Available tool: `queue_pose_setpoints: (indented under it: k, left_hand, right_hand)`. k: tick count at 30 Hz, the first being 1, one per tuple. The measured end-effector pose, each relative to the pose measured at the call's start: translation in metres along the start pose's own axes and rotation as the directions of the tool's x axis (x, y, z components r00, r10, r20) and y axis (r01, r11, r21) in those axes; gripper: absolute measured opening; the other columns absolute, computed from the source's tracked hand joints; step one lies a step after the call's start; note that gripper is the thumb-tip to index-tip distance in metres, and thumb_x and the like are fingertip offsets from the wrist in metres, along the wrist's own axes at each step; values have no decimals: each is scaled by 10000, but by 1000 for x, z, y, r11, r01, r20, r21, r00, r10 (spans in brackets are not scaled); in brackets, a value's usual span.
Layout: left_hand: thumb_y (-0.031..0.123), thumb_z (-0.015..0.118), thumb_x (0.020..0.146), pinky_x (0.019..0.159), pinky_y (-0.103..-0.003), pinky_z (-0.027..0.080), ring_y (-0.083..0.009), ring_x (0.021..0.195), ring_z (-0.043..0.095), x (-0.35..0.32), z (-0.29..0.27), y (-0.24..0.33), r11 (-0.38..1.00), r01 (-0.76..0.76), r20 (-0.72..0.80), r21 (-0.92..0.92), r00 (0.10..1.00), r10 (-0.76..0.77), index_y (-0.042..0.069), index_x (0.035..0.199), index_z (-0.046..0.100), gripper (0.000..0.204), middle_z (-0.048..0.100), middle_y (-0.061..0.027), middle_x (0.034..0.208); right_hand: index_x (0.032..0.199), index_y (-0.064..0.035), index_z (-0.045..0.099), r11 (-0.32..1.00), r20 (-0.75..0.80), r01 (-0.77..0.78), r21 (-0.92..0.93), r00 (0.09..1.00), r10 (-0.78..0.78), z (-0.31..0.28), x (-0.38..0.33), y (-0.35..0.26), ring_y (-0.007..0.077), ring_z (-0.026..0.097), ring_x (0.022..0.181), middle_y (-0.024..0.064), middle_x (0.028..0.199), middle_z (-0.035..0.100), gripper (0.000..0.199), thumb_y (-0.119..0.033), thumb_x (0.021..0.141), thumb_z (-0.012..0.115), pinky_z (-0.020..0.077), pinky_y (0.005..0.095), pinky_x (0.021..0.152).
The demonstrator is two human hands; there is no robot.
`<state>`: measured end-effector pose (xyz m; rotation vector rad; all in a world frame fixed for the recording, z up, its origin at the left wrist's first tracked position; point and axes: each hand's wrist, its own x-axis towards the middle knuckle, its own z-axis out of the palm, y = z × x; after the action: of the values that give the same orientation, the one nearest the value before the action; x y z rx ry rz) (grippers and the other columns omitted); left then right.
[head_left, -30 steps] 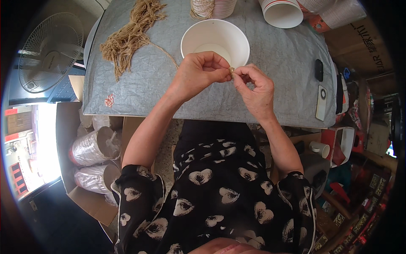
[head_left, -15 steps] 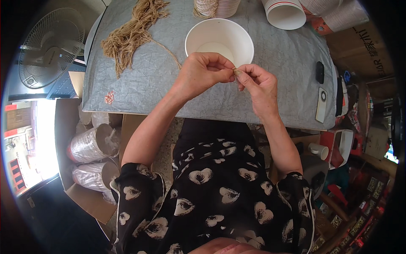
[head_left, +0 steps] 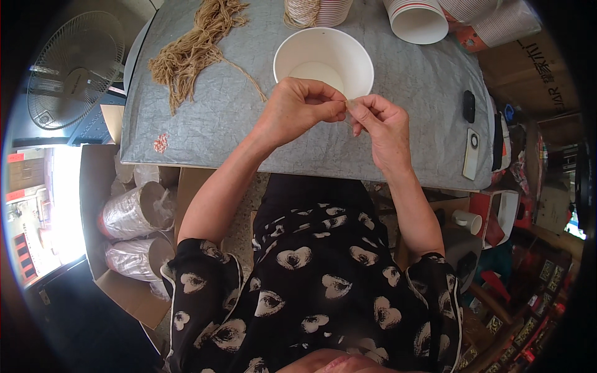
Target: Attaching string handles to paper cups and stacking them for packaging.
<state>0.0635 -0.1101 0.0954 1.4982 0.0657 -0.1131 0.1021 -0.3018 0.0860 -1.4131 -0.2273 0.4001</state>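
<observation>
Hands pinch a twine end together: left hand point(head_left: 298, 112), right hand point(head_left: 379, 124). Fingertips have closed up since a second ago, just below the cup point(head_left: 323, 59); knotting seems underway.

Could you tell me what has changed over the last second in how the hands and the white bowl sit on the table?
Very little. The left hand and right hand have kept their fingertips pinched together on a thin strand at the near rim of the white paper bowl, drifting only slightly to the right; nothing was picked up or released. The bundle of tan string, the stacked cups and the grey table cover stayed as they were.
</observation>
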Motion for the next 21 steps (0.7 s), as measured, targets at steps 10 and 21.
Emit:
queue_pose_setpoints:
  k: [10, 21]
  left_hand:
    - [58, 723, 933, 817, -268, 609, -161, 900, 737, 1, -5, 3, 999, -23, 90, 31, 996, 20, -36, 1028, 730, 134, 747, -92, 935]
    - [24, 723, 919, 789, -260, 616, -160, 863, 741, 3, -6, 6, 1000, -1, 85, -19, 996, 3, -32, 985, 688, 93, 736, -98, 925]
  right_hand:
    - [1064, 25, 682, 980, 79, -173, 102, 983, 166, -3, 4, -8, 13, 397, 490, -51, 638, 538, 167, -116, 973, 679, 261, 191, 417]
    - [1051, -17, 709, 995, 117, -78, -64, 990, 85, -7, 5, -8, 8, 407, 496, -64, 603, 559, 120, -96, 961, 700, 283, 187, 440]
